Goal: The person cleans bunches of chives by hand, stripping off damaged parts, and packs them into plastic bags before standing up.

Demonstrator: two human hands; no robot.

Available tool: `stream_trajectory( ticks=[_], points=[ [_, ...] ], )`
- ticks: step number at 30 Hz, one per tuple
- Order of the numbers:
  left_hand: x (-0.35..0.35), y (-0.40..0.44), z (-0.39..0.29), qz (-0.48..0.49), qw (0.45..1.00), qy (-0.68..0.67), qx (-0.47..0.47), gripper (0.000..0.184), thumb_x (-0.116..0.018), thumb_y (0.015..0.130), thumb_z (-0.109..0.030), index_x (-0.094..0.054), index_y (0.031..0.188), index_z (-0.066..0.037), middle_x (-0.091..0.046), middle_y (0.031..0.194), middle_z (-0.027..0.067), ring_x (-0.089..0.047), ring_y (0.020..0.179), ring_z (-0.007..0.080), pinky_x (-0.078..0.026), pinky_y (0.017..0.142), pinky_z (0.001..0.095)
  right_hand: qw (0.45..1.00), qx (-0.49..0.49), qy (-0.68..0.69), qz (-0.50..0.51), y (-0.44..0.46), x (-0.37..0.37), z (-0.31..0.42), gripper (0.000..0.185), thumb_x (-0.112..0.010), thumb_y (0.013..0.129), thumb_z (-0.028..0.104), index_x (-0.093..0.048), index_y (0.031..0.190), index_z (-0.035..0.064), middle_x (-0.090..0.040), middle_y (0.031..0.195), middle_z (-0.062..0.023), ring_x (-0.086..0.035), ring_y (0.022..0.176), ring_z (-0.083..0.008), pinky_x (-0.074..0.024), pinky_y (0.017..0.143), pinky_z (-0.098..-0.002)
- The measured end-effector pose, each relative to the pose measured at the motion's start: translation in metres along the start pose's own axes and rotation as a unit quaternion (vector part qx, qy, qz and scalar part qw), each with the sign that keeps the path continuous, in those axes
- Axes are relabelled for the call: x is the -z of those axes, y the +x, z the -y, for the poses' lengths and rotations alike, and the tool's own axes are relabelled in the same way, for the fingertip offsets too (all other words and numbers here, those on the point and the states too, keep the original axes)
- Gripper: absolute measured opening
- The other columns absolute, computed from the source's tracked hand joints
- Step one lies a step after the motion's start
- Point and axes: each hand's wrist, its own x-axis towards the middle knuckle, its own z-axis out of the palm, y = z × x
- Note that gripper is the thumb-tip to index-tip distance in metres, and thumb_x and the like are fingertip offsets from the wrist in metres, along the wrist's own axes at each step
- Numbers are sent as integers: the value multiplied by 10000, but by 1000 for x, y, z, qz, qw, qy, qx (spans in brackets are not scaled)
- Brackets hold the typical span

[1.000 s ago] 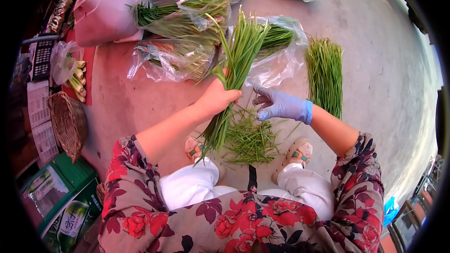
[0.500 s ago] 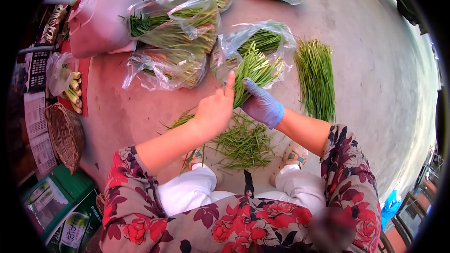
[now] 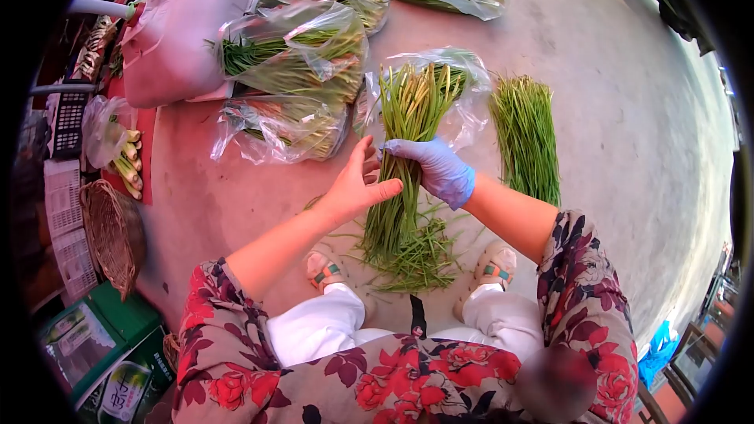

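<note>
My right hand (image 3: 441,170), in a thin blue glove, is wrapped round the middle of a bunch of garlic chives (image 3: 415,110). The bunch stands nearly upright, its pale cut ends at the top and green stems hanging down. At its left side my bare left hand (image 3: 357,187) is open, thumb and fingers apart, the thumb overlapping the stems; whether it touches them I cannot tell. Below, a loose heap of short green pieces (image 3: 428,259) lies between my feet, partly behind the hanging stems. An opened clear bag (image 3: 469,122) with more chives lies behind the bunch.
To the right a larger pile of chives (image 3: 525,137) lies on the concrete floor (image 3: 620,157). Several filled clear bags (image 3: 294,47) are at the upper left, beside a pinkish plastic container (image 3: 177,39). A wicker basket (image 3: 112,235) and a green box (image 3: 118,322) stand at left.
The bunch has turned from a slant to nearly upright, its lower stems swinging in over the heap. My left hand has opened and drawn slightly down from it; the right keeps its grip.
</note>
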Motion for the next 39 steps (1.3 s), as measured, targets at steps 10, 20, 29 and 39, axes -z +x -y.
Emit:
stream_trajectory(
  ticks=[10, 20, 29, 39],
  points=[
    [-6, 15, -11, 139, 957, -225, 123, 632, -786, 700, -209, -423, 1195, -58, -554, 1032, 72, -606, 908, 217, -520, 743, 349, 983, 13, -185, -16, -8, -1, 1, 274, -611, 846, 205, -574, 1058, 36, -605, 945, -24, -562, 865, -129, -457, 805, -275],
    [12, 7, 9, 132, 892, -389, 187, 446, -593, 840, -299, -508, 1172, -14, -615, 1054, 124, -618, 909, 217, -509, 828, 370, 996, 46, -80, 19, -4, 22, -8, 313, -572, 806, 78, -573, 1103, -19, -631, 1044, -77, -590, 946, -171, -437, 887, -312],
    [19, 11, 11, 119, 837, -484, 227, 462, -454, 820, -301, -531, 1153, 10, -630, 1034, 161, -630, 890, 275, -504, 837, 404, 998, 46, 8, 37, -7, 19, -12, 367, -601, 823, 107, -525, 1167, 6, -613, 1093, -75, -576, 996, -184, -428, 914, -328],
    [1, 2, -8, 195, 873, -408, 184, 513, -606, 776, -246, -489, 1190, 34, -616, 1010, 144, -603, 935, 247, -494, 859, 396, 995, 3, -32, 94, -5, 22, -11, 315, -592, 869, 196, -528, 1149, 64, -612, 980, -24, -582, 787, -109, -470, 703, -258]
  ],
)
